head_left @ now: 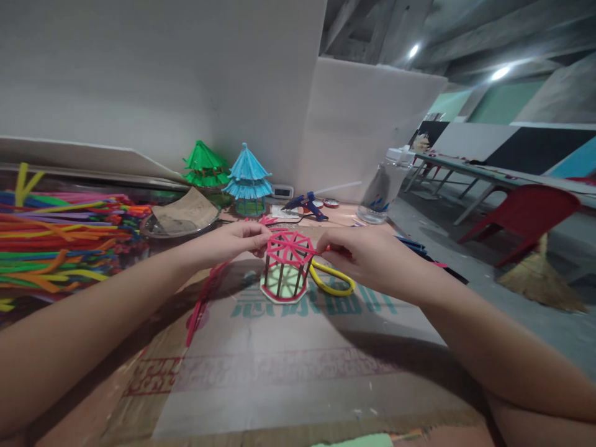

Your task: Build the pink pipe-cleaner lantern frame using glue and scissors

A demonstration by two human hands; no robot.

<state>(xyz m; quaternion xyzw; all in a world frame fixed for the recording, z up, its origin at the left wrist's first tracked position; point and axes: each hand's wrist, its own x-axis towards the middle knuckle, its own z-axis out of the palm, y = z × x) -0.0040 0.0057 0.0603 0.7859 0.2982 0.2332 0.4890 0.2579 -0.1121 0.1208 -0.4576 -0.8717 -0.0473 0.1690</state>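
Note:
A small eight-sided pavilion model (289, 264) stands upright on the cardboard, with a pink fuzzy-stem top, dark posts and a pale green base edged in pink. My left hand (246, 239) pinches the left side of its pink top. At the top's right corner, my right hand (349, 248) has its fingers closed together; a bit of red shows under them, too small to name. Below the right hand lies a yellow loop-shaped handle (333, 288), partly hidden behind the model. Loose red-pink fuzzy stems (201, 307) lie left of the model.
Colourful fuzzy stems (60, 239) are heaped at left beside a round bowl (179, 226) with cardboard on it. Green (205, 164) and blue (248, 183) pavilion models, a blue glue gun (307, 205) and a clear plastic bottle (379, 189) stand behind. A red chair (526, 217) is at right.

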